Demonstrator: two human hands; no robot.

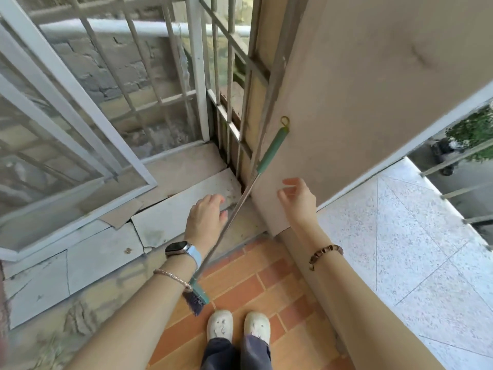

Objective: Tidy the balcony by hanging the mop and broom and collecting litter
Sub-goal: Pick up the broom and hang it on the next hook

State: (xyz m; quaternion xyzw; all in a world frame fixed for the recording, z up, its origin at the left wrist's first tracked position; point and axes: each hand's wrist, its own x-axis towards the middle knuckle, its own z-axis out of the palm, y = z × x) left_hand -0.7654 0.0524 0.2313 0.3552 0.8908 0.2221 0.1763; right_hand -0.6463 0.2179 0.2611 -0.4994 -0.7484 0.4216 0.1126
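Beside leaning broom [270, 149]: left hand [205, 217] by shaft, right hand [298, 198] raised, relaxed.

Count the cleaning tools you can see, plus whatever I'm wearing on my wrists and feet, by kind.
broom: 1
watch: 1
bracelets: 2
shoes: 2
Total: 6
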